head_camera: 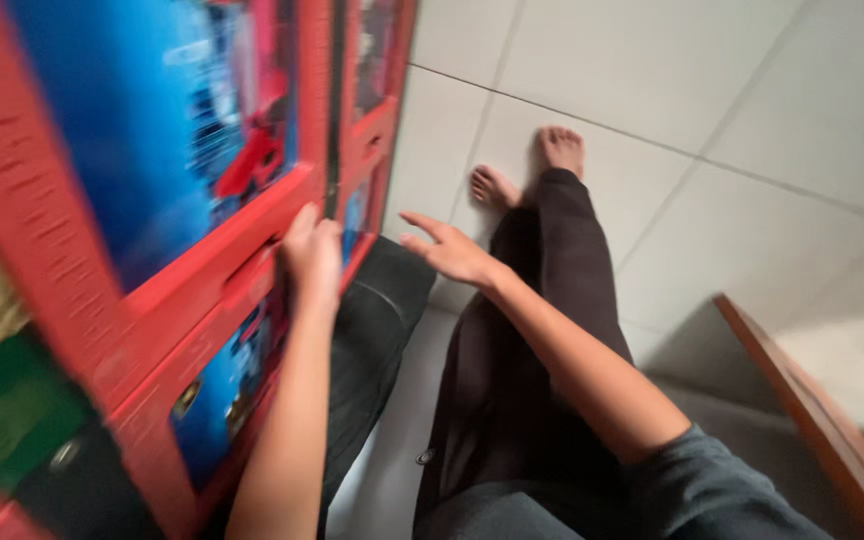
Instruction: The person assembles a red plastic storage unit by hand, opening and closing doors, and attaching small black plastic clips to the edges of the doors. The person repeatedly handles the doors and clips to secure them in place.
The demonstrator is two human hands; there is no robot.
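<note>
left hand (312,255) grips red drawer front (222,270); right hand (452,252) hovers open.

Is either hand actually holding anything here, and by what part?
The left hand grips the red cabinet drawer by its front handle edge. The right hand is open in the air, holding nothing.

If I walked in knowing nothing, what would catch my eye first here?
Probably the red cabinet filling the left side, its door panels bright blue. The person's left hand grips the edge of one door, while the right hand hovers open just beside it, touching nothing. Beyond them, legs in dark trousers stretch to bare feet on the pale tiled floor.
</note>
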